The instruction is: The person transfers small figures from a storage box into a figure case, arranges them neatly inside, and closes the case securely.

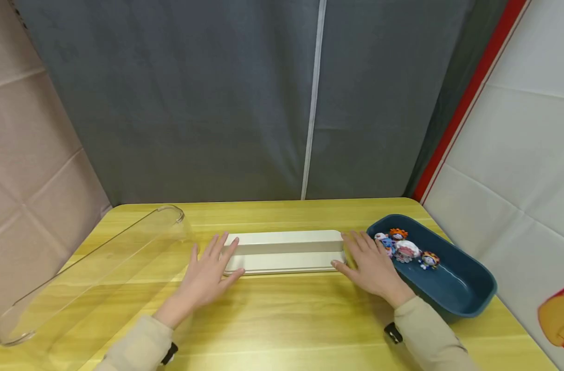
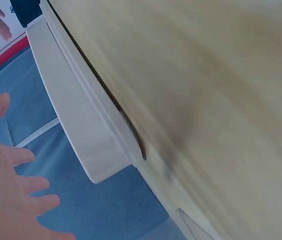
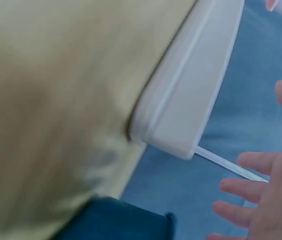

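Note:
A long white two-level plastic stand (image 1: 284, 261) lies in the middle of the table, its step running lengthwise. My left hand (image 1: 205, 278) hovers at its left end with the fingers spread and nothing held. At the right end is my right hand (image 1: 374, 267), also spread and holding nothing. Both wrist views show a gap between the hand and the white stand (image 2: 78, 107). Whether any fingertip touches it cannot be told from the head view.
On the left lies a clear plastic cover (image 1: 101, 281) with rounded ends. A dark blue bin (image 1: 472, 296) on the right holds several small toy figures (image 1: 407, 251). A grey curtain (image 1: 208, 103) hangs behind the wooden table (image 1: 282, 319), with a white sheet along the right.

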The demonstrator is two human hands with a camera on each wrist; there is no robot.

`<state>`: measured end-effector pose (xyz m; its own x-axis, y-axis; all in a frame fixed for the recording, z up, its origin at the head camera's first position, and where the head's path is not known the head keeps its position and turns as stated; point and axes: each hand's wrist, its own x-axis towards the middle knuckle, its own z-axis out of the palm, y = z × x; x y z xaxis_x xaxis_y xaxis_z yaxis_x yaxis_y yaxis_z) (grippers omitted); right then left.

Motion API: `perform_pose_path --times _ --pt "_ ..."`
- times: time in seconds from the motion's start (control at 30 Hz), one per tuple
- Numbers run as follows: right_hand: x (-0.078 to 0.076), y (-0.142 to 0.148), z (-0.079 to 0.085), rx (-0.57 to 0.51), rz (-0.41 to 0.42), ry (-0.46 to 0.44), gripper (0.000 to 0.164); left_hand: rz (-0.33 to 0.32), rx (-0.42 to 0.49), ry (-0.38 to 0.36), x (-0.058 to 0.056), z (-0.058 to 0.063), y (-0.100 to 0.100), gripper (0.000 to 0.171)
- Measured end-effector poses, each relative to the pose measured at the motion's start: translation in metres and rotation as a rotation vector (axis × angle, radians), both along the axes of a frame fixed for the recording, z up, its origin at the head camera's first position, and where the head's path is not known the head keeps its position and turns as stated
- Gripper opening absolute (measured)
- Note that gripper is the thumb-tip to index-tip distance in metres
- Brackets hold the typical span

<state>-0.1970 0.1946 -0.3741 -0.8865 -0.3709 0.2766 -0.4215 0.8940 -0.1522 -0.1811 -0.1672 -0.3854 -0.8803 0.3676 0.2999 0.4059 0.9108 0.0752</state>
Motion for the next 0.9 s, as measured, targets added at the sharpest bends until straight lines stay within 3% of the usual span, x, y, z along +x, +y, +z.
perform_pose_path --times 0.27,0.43,0.57,0.7,0.9 --pt "-0.005 0.015 0.037 -0.044 0.013 -0.007 0.065 -0.061 0.194 -0.019 -0.013 0.016 -0.007 0.059" --pt "-0.006 0.037 0.061 -0.112 -0.03 -0.112 0.064 -0.082 0.326 -0.006 -0.025 0.021 -0.012 0.047" --pt "-0.008 0.06 0.078 -0.225 -0.037 -0.199 0.059 -0.073 0.436 -0.058 -0.033 0.021 -0.017 0.04" --pt "-0.011 0.087 0.085 -0.336 -0.013 -0.213 0.05 -0.06 0.514 -0.118 -0.038 0.02 -0.019 0.038" --pt "-0.017 0.125 0.081 -0.443 -0.067 -0.24 0.046 -0.068 0.58 -0.173 -0.046 0.014 -0.023 0.037"
